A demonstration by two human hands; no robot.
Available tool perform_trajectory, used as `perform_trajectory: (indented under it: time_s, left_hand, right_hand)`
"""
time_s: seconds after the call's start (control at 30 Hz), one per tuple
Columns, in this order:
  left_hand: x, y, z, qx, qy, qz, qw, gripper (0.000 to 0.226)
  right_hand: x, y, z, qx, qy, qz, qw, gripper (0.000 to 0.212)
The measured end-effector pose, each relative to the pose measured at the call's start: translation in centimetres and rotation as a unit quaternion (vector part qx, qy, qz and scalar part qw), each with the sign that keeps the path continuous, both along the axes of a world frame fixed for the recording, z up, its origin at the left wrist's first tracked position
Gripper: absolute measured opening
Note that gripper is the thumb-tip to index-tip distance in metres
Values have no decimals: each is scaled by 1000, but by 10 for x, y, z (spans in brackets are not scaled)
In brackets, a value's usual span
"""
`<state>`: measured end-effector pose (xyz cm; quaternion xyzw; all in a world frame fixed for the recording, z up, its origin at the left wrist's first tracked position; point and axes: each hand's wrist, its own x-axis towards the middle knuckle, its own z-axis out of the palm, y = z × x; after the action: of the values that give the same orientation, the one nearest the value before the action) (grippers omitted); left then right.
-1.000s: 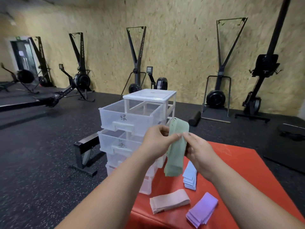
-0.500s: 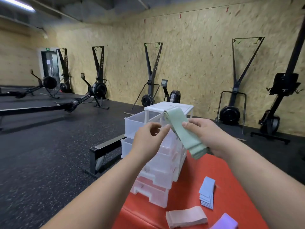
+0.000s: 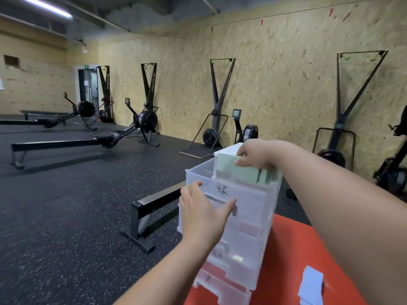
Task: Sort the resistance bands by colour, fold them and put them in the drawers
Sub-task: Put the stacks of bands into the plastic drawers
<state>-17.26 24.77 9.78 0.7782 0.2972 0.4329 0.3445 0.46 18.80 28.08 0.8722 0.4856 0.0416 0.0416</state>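
Head view: the right hand [image 3: 255, 154] covers the back end of the green band [image 3: 235, 171], and the right forearm hides the red mat [image 3: 286, 236] from 3 to 5 o'clock. The blue bands [image 3: 311, 285] are cut off by the bottom edge at 5 o'clock. Labels on the lower drawers of the drawer unit [image 3: 244, 249] are too blurred to read; their contents show only as pink and red smears.

Right hand: fingers curled over the top edge of the folded green band, pinching it. The band stands on edge inside the pulled-out top drawer [image 3: 198, 176], at 12 o'clock of the unit.

Left hand [image 3: 202, 214]: back toward the camera, flat against the top drawer's front. Thumb is stretched out to 3 o'clock along the handle, forefinger up at the rim, so it is spread. The other fingers are hidden behind the hand.

Versus half a second ago: the band was up in the air above the unit, held by the right hand with the left beside it. Now it is down in the drawer and the left hand has dropped to the drawer front. Pink and purple bands have gone out of frame.
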Motion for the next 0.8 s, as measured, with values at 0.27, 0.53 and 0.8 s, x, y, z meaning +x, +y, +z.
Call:
perform_trajectory:
  time_s: [0.27, 0.53, 0.8]
  left_hand:
    - [13, 2, -19, 17, -40, -8, 999, 100]
    - [17, -4, -23, 24, -50, 2, 998, 102]
    - [19, -6, -18, 27, -14, 12, 999, 101]
  right_hand:
    - [37, 29, -47, -79, 160, 11, 984, 37]
    - [33, 28, -66, -106, 41, 2, 994, 44]
    - [30, 7, -63, 97, 26, 28, 995, 18]
